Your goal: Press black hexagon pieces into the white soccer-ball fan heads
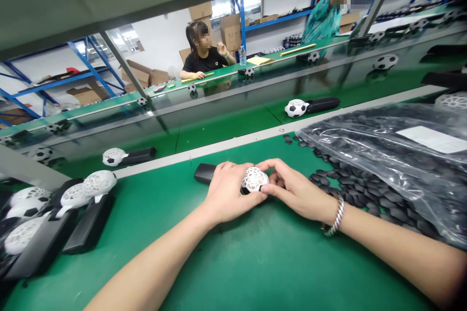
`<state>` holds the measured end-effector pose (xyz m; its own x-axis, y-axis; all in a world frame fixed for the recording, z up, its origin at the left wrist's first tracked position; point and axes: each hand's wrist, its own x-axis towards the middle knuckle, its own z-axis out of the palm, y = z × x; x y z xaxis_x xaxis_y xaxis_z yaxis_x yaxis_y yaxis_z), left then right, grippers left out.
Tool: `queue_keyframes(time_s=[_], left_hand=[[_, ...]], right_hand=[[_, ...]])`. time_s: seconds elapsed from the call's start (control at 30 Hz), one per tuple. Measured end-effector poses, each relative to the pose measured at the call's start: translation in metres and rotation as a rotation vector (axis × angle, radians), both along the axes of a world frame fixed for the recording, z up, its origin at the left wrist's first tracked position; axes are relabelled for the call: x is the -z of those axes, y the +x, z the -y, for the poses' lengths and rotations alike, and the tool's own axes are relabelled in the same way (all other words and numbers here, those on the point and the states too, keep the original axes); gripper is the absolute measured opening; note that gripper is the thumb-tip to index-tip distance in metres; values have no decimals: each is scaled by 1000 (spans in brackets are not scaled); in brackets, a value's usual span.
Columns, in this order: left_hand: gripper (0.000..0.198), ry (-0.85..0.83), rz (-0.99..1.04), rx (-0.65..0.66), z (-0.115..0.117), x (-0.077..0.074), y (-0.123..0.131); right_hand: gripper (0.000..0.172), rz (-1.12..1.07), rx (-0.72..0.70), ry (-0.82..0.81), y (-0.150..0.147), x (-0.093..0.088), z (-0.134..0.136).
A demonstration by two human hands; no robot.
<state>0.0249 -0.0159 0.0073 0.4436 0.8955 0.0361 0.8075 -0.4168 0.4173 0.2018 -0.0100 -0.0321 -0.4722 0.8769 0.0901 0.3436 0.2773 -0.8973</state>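
My left hand [228, 192] is wrapped around a hand-held fan with a white football-patterned head [254, 179] and a black handle [204, 173], which lies on the green table [255, 262]. My right hand [295, 189] pinches the right side of the white head with thumb and fingers; a silver bracelet [335, 217] sits on that wrist. Just to the right of my right hand lies a heap of small black hexagon pieces [350, 189].
A clear plastic bag of black pieces [394, 155] fills the right side. Several white-headed fans with black handles [73, 204] lie at the left. Finished football fans [297, 107] ride the green conveyor belt beyond. Two people are at the far bench [204, 58].
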Motion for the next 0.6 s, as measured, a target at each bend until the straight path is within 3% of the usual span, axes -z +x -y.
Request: queue_keyframes(time_s=[0.2, 0.3, 0.4, 0.53, 0.6], left_hand=[[53, 28, 26, 35, 4, 3, -4], [69, 1, 16, 127, -1, 2, -13], [71, -60, -2, 171, -10, 0, -24], [67, -139, 0, 62, -14, 0, -28], [68, -155, 47, -13, -10, 2, -23]], right_hand=[[29, 78, -24, -16, 8, -13, -7], [18, 330, 43, 46, 32, -25, -21], [14, 642, 122, 77, 54, -28, -32], [4, 747, 45, 55, 55, -22, -31], [10, 803, 20, 92, 49, -21, -25]])
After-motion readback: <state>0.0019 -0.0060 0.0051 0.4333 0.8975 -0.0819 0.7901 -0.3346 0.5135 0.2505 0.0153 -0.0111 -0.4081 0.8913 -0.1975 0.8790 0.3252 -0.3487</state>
